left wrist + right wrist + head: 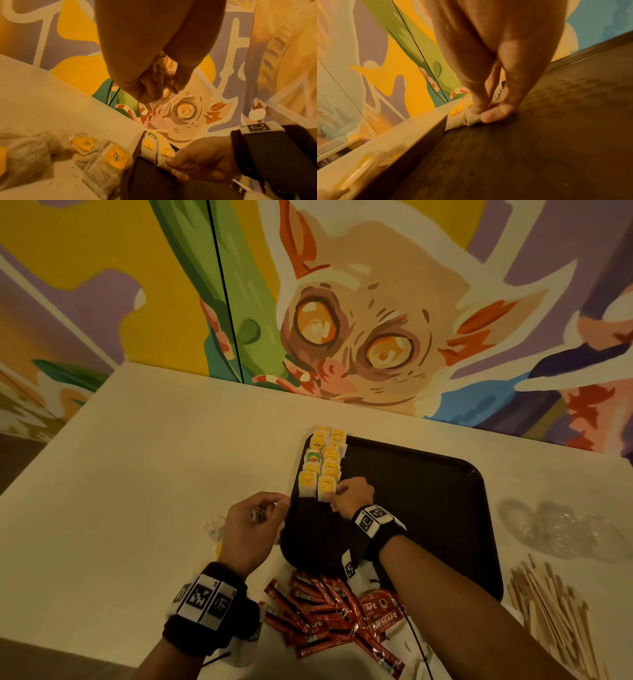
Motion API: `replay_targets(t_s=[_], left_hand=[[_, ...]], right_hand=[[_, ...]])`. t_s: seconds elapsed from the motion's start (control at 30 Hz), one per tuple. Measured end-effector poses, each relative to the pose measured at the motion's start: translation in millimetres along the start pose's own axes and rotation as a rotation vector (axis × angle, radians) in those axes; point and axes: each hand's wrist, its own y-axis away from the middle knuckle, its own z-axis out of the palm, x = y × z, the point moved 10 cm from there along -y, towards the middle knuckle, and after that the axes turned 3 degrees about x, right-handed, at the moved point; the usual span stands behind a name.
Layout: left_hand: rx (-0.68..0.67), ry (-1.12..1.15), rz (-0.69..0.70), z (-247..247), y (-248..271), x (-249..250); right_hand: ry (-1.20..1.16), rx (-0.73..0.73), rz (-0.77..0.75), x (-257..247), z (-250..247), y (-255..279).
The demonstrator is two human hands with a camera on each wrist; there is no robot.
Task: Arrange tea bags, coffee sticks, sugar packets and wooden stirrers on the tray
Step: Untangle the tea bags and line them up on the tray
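The dark brown rectangular plastic tray (428, 491) lies on the cream counter (154, 457) with its long axis running away from the person. Two columns of white paper tea bags with yellow tags (323, 463) run along the tray's left edge, parallel to that axis. The right hand (352, 496) is at the near end of the right column; its grip is closed, thumb and forefinger pinching the nearest tea bag (471, 119) at its lower right corner while the bag lies flat on the tray floor. The left hand (255, 529) hovers above the counter just beside the tray's left rim; its fingers are curled round something pale and crumpled, which looks like a further tea bag, though what it is cannot be told for certain. More loose tea bags (109, 162) lie on the counter to the left of the tray, nearer to the left hand. Judgement: the next slot in either column lies toward the person from the pinched bag, so each further bag has to come in from the left, over the rim. The left hand is the nearer one to that supply. The red coffee sticks (329, 618) are heaped at the near edge of the tray and the pale wooden stirrers (555, 611) lie on the counter to its right, all still unsorted
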Motion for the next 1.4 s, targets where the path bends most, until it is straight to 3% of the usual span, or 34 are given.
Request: replay_targets(t_s=[0.23, 0.47, 0.7, 0.87, 1.0, 1.17, 1.3, 1.4], left_hand=[[-0.006, -0.032, -0.006, 0, 0, 2], [-0.076, -0.028, -0.088, 10, 0, -9], [-0.157, 0.167, -0.251, 17, 2, -22], [-0.248, 0.222, -0.233, 22, 4, -16], [-0.356, 0.245, -0.236, 31, 7, -12], [-0.476, 0.192, -0.193, 38, 13, 1], [-0.577, 0.119, -0.124, 44, 19, 12], [-0.618, 0.090, -0.091, 46, 23, 13]], right_hand=[[-0.054, 0.114, 0.022, 4, -3, -3], [-0.023, 0.091, 0.012, -8, -1, 0], [0.010, 0.060, -0.011, -12, -5, 7], [-0.054, 0.097, -0.023, -12, -18, 21], [-0.170, 0.068, -0.244, -46, -30, 56], [-0.214, -0.188, -0.592, -99, -25, 124], [-0.093, -0.309, -0.730, -116, -16, 160], [-0.038, -0.333, -0.743, -116, -11, 165]])
